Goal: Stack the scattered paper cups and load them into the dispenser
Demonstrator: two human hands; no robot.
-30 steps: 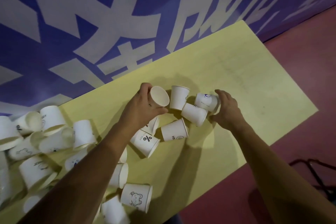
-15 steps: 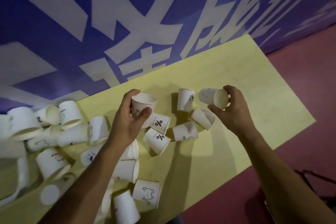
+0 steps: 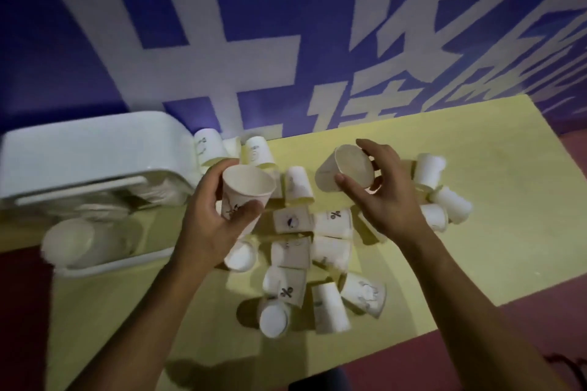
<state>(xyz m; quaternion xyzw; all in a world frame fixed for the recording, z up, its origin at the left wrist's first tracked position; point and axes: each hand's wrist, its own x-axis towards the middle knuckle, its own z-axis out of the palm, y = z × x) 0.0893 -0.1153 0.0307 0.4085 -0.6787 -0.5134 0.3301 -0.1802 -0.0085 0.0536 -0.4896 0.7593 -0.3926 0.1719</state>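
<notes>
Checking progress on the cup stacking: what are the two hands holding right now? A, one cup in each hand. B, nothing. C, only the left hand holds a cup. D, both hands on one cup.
A: the left hand grips one paper cup and the right hand holds another cup, apart.

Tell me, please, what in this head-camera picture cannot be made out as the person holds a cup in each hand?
- White dispenser, head view: motion blur and the left edge hide its opening.
- Cup in left hand: fingers cover part of its print.
- Cup in right hand: its base faces away.
- Loose cups on the table: overlapping, no exact count.
</notes>
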